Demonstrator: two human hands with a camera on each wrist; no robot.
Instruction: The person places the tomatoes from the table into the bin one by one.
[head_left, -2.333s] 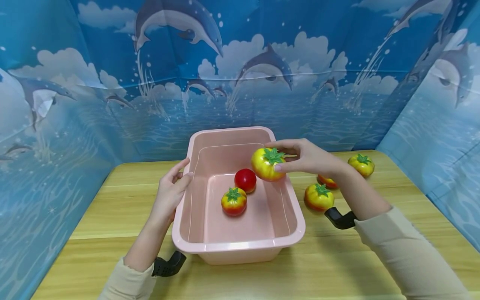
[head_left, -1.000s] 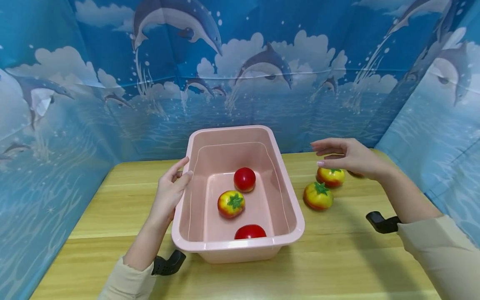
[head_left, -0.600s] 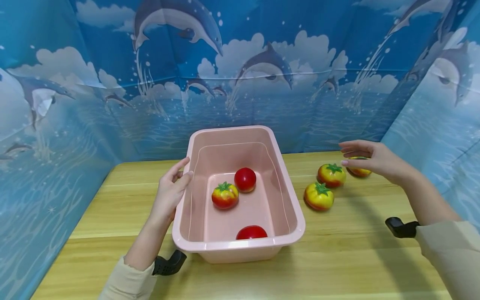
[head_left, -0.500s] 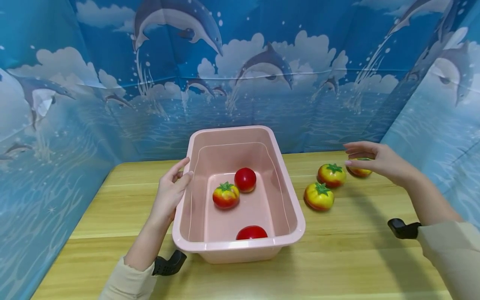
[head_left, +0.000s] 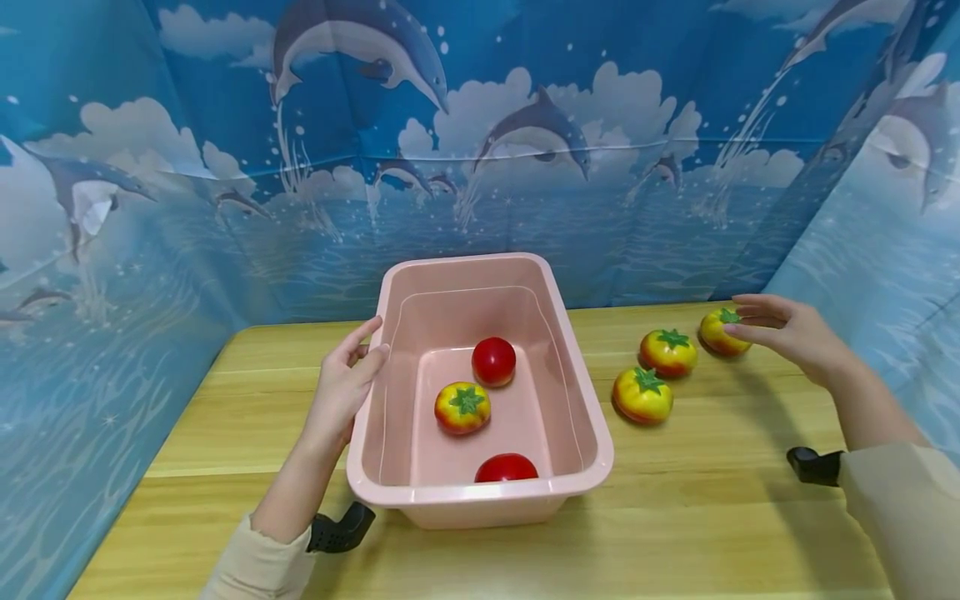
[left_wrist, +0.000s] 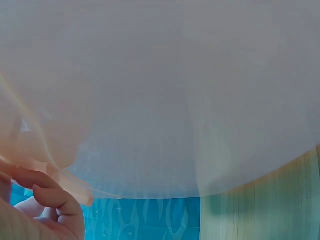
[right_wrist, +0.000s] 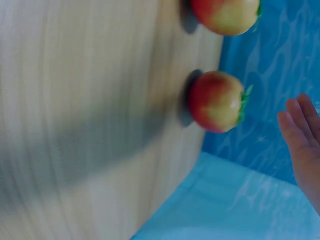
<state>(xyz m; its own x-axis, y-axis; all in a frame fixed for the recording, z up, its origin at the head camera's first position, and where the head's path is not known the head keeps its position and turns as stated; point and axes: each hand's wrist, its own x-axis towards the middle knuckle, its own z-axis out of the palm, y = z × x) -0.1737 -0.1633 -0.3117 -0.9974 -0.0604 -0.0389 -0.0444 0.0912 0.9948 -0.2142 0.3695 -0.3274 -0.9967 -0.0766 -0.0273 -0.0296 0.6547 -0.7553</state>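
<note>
My left hand (head_left: 343, 379) pinches the left rim of a pink plastic bin (head_left: 483, 492), thumb over the edge; its curled fingers also show in the left wrist view. Inside the bin lie a yellow-red toy tomato (head_left: 462, 407) with green leaves and two red, smooth-sided ones, a farther one (head_left: 493, 362) and a nearer one (head_left: 507, 468) partly hidden by the front rim. My right hand (head_left: 798, 333) hovers, fingers extended, by the farthest tomato (head_left: 722, 332) on the table. The right wrist view shows a gap between hand (right_wrist: 306, 145) and tomato (right_wrist: 216, 102).
Two more toy tomatoes, a middle one (head_left: 667, 353) and a nearer one (head_left: 642, 396), sit on the wooden table (head_left: 675, 517) right of the bin. A blue dolphin-print curtain (head_left: 480, 208) encloses the table's back and sides.
My right hand has let a tomato go into the bin and moved right to the farthest tomato. The yellow-red tomato in the bin has rocked and shifted. My left hand stays on the rim.
</note>
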